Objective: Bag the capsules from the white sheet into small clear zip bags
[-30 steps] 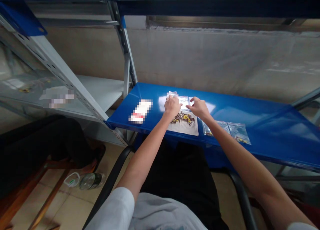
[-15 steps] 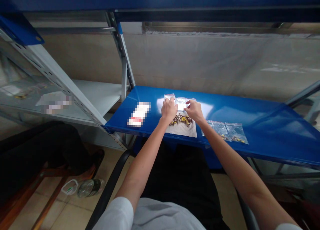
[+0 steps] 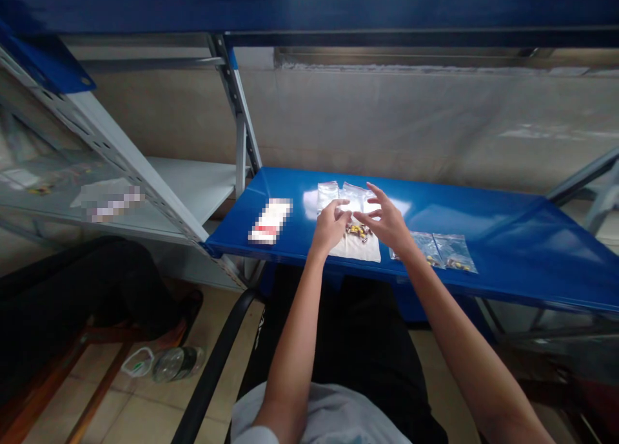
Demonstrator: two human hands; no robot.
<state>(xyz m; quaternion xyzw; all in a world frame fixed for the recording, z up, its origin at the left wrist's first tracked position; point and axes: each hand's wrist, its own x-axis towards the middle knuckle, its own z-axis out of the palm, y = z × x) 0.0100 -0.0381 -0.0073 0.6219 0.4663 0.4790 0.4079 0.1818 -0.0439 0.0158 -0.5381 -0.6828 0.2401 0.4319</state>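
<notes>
My left hand (image 3: pixel 331 226) is over the left side of a pale cloth (image 3: pixel 360 253), its fingers bent with a gap between them. Close by on the right is my right hand (image 3: pixel 391 225), fingers spread and the lowest fingertips near those of the left. I cannot make out anything between the fingers of either hand. On the cloth below lies a heap of small yellow and brown pieces (image 3: pixel 356 231), partly covered by the hands. Beyond the hands are clear zip bags (image 3: pixel 327 189). More clear zip bags (image 3: pixel 452 245) with yellow and brown pieces lie to the right.
The blue table (image 3: pixel 522 257) has a blurred white and red packet (image 3: pixel 271 221) at its left. A grey shelf (image 3: pixel 188 180) and metal upright (image 3: pixel 242 109) stand left. A plastic bottle (image 3: pixel 169 365) lies on the floor near another person's leg (image 3: pixel 120 283). A blue shelf (image 3: pixel 338 9) hangs above.
My right hand has moved right and its fingers have spread. My left hand has shifted slightly right and nearer me, off the left zip bag. The middle bag's top edge is tilted differently.
</notes>
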